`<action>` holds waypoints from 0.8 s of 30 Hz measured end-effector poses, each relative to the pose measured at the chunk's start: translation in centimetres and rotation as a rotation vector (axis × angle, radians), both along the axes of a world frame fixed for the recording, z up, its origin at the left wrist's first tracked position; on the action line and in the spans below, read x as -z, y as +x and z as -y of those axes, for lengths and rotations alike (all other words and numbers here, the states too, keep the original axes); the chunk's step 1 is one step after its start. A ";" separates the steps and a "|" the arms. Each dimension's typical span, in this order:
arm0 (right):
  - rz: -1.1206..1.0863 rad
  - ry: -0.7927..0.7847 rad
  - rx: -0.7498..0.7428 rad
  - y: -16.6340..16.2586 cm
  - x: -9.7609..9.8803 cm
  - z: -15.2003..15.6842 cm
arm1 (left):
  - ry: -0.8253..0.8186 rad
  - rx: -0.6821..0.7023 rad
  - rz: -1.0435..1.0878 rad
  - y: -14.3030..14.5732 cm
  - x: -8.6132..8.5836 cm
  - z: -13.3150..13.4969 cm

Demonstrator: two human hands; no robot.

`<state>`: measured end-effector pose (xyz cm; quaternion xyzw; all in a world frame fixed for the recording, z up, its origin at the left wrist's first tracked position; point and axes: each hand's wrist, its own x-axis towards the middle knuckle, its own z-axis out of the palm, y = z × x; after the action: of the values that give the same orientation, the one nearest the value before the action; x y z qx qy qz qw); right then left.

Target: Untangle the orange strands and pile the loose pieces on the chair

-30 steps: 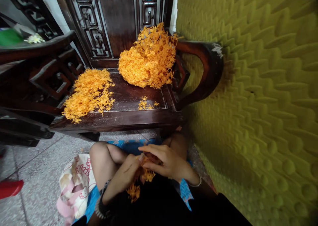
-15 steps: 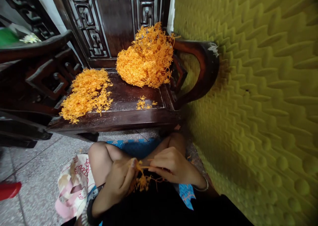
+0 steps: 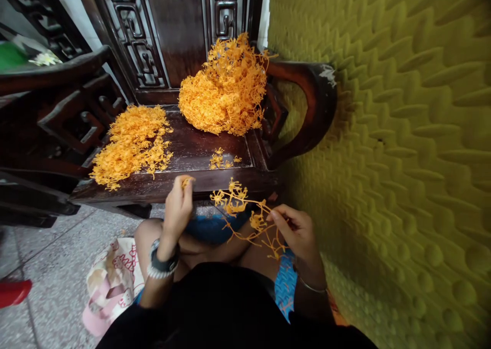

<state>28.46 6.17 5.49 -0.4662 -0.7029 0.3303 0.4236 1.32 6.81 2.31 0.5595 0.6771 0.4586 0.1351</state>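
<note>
My right hand (image 3: 297, 231) pinches a branching orange plastic sprig (image 3: 236, 198) by its stem. Its small flower-like pieces reach out to the left and thin bare runners hang below. Raised at the chair's front edge, my left hand (image 3: 178, 211) is closed on a small orange piece (image 3: 187, 182), mostly hidden by the fingers. On the dark wooden seat (image 3: 187, 144) lie a large heap of orange sprigs (image 3: 224, 93) at the back right and a flatter pile of orange pieces (image 3: 132, 147) at the left. A few loose pieces (image 3: 217, 159) sit near the front right.
The carved chair has a curved armrest (image 3: 322, 108) at the right, against a yellow textured padded wall (image 3: 402, 159). On the speckled floor at left are a white and pink cloth bag (image 3: 111, 282) and a red object (image 3: 15, 292). Blue matting (image 3: 286, 282) shows beneath me.
My hands have moved apart and up from my lap. The left has risen toward the seat with a small orange piece; the right has shifted right, holding the sprig.
</note>
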 end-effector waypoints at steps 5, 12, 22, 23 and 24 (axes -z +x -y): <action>-0.162 -0.059 0.135 0.7 0.8 0.3 | -0.049 -0.014 -0.310 2.2 1.6 -6.8; -0.285 -0.172 0.205 2.4 3.6 0.0 | -0.062 0.013 -0.381 2.6 3.3 -8.7; -0.249 -0.110 0.172 0.4 3.3 -0.4 | 0.272 0.040 0.117 3.6 1.5 -5.5; -0.203 -0.064 0.147 0.0 3.1 -0.3 | 0.267 0.139 0.216 4.2 1.0 -4.3; -0.152 -0.018 0.119 -0.4 2.8 -0.2 | 0.242 0.274 0.311 4.8 0.6 -3.1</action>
<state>28.05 6.38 2.64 -0.4848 -0.6367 0.3453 0.4903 6.13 9.87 1.70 0.5810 0.5058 0.5945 0.2307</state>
